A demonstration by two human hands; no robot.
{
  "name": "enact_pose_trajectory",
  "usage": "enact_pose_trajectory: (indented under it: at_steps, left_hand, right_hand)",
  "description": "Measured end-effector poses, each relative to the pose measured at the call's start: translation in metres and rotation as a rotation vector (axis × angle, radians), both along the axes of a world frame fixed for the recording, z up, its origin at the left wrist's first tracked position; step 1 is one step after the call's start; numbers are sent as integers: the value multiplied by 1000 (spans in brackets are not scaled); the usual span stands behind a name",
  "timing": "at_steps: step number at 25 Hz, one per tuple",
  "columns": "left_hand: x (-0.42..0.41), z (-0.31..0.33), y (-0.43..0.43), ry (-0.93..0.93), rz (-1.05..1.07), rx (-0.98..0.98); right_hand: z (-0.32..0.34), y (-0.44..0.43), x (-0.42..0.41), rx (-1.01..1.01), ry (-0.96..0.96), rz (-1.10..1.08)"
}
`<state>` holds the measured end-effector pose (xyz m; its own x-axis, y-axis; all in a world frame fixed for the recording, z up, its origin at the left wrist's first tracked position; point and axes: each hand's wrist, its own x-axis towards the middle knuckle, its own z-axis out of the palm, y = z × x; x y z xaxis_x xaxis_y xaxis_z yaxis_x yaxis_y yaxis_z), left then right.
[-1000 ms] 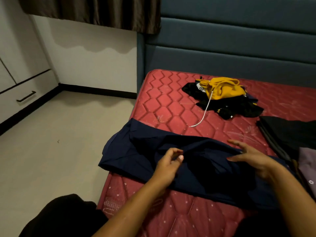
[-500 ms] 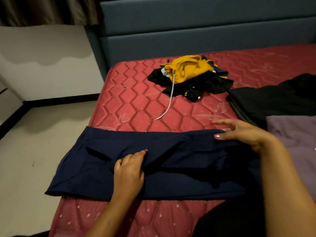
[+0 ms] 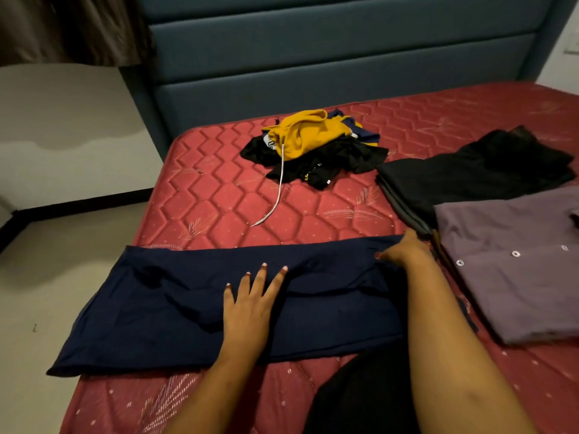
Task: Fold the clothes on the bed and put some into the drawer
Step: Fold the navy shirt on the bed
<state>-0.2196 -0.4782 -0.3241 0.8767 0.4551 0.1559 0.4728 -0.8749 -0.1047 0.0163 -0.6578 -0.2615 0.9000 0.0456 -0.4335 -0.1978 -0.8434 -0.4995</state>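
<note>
Navy garment (image 3: 175, 311), folded long across the bed (image 3: 219, 208): my left hand (image 3: 247, 305) flat on its middle, my right hand (image 3: 404, 252) at its far right corner. Beyond it, yellow-and-black clothes pile (image 3: 313, 142); right of it, purple shirt (image 3: 507, 261).

Before me, trousers (image 3: 188, 302) lie across the bed (image 3: 219, 208); a clothes heap (image 3: 313, 148) sits behind, with a folded shirt (image 3: 507, 255) and folded pile (image 3: 470, 177) to the right.
</note>
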Motion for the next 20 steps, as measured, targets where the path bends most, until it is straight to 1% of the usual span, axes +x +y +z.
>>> enact_pose_trajectory:
  at_steps: [2, 3, 4, 5, 7, 8, 9, 10, 12, 13, 14, 17, 18, 20]
  left_hand:
    - [4, 4, -4, 24, 27, 1]
    - [4, 1, -4, 25, 27, 8]
    - [4, 0, -5, 12, 26, 19]
    - [4, -2, -5, 14, 32, 19]
    - [6, -5, -7, 40, 62, -3]
    - [7, -5, -8, 52, 61, -11]
    - [9, -4, -10, 84, 46, -20]
    - [11, -1, -13, 132, 34, -30]
    - [15, 4, -18, 231, 5, -44]
    - [16, 3, -19, 239, -11, -53]
    - [17, 5, -20, 218, -27, -62]
    - [18, 4, -16, 175, -67, -76]
    - [17, 4, -16, 174, -72, -89]
    - [17, 1, -12, 169, -71, -127]
  right_hand:
    - [-4, 2, -5, -35, 71, 49]
    - [-3, 4, -6, -31, 78, 68]
    - [-1, 6, -4, -10, 34, 69]
    - [2, 6, -1, 15, -51, 48]
    - [15, 3, 3, 37, -261, -59]
    - [19, -1, 5, 23, -334, -93]
    - [19, -3, 7, -2, -353, -87]
    - [17, -3, 4, -66, -313, -39]
    - [7, 6, -6, -256, -112, 110]
    - [1, 10, -8, -333, -52, 152]
    - [-3, 14, -9, -384, -39, 176]
    - [0, 28, -14, -441, -110, 267]
    - [1, 35, -18, -421, -148, 334]
    - [-1, 56, -34, -300, -237, 529]
